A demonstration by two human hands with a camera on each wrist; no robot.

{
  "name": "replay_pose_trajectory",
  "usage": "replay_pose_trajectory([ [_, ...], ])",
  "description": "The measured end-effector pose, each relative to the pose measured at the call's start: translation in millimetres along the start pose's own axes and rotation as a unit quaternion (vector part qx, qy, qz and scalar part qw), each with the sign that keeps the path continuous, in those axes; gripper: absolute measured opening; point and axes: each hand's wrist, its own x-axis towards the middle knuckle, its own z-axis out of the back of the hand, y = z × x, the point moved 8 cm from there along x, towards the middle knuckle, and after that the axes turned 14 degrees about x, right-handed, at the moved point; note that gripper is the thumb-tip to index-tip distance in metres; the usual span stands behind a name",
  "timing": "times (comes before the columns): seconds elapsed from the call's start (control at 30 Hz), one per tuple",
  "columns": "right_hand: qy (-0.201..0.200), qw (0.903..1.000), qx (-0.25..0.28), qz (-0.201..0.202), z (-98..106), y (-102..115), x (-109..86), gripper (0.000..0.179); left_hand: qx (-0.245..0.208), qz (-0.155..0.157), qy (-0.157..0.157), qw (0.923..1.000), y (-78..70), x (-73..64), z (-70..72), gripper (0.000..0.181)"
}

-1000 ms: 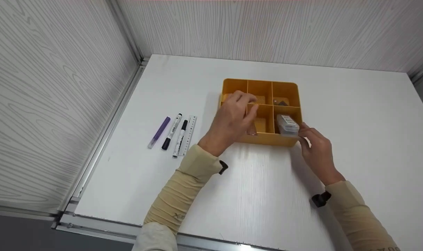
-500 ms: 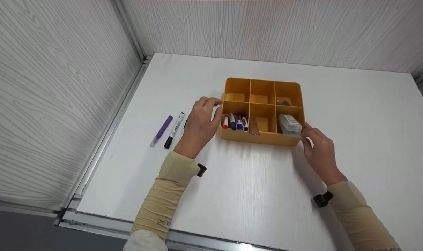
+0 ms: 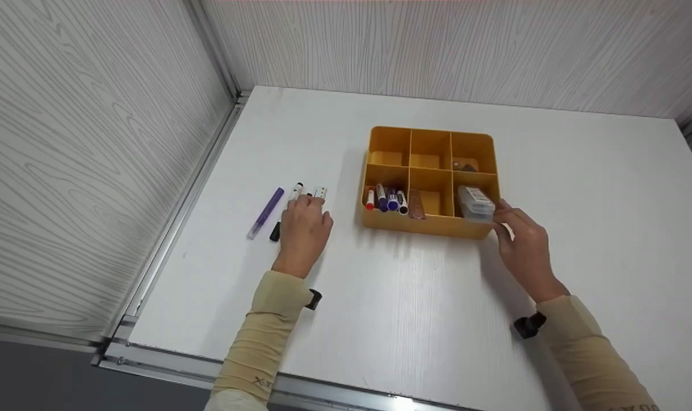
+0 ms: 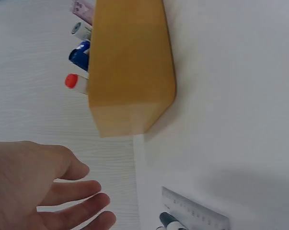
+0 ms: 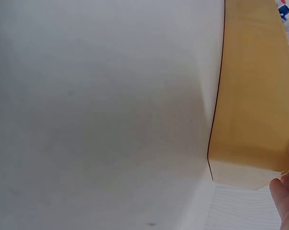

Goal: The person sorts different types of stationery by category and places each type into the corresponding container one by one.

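Observation:
My left hand point(image 3: 305, 231) reaches down over a black-capped marker point(image 3: 275, 232) and a clear ruler point(image 3: 320, 192), hiding much of both. Its fingers are apart and loosely bent in the left wrist view, and nothing shows between them. Left of this hand lies a purple pen point(image 3: 266, 212). At the front right corner of a yellow six-compartment box point(image 3: 431, 227), my right hand point(image 3: 523, 245) holds the wall between thumb and fingers. Several markers point(image 3: 393, 201) lean in the box's front left compartment, beside a pinkish translucent strip point(image 3: 417, 204) in the front middle one.
A clear plastic case point(image 3: 476, 202) stands tilted in the front right compartment. Small dark pieces point(image 3: 467, 167) lie in the one behind it. The white table point(image 3: 380, 319) is bounded by a panel wall point(image 3: 437, 51) at the back and another at the left.
My left hand has moved from above the box, left and down to the marker and ruler, uncovering the markers in the box. The right hand stays at the box's corner.

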Motion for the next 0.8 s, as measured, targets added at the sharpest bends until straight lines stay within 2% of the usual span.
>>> replay_pose_trajectory([
  [0.17, -0.006, 1.0, 0.006, 0.002, 1, -1, 0.3, 0.014, 0.064, -0.008, 0.036, 0.9973, 0.1, -10.4, -21.2, 0.028],
  [0.27, -0.001, 1.0, 0.003, 0.003, 0, 0, 0.2, 0.013, 0.087, -0.014, 0.053, 0.9947, -1.4, -16.8, -31.9, 0.029],
  [0.4, 0.001, 1.0, 0.005, -0.002, -1, 0, 0.1, 0.014, 0.102, -0.019, 0.061, 0.9927, -2.4, -23.4, -41.3, 0.028],
  [0.67, -0.005, 0.9999, 0.01, 0.002, -1, 1, 0.3, 0.016, 0.125, -0.031, 0.067, 0.9894, -6.2, -29.1, -47.2, 0.03],
  [0.8, -0.004, 0.9999, 0.011, 0.005, -1, 2, -0.1, 0.014, 0.12, -0.042, 0.049, 0.9907, -8.5, -31.6, -45.1, 0.024],
])
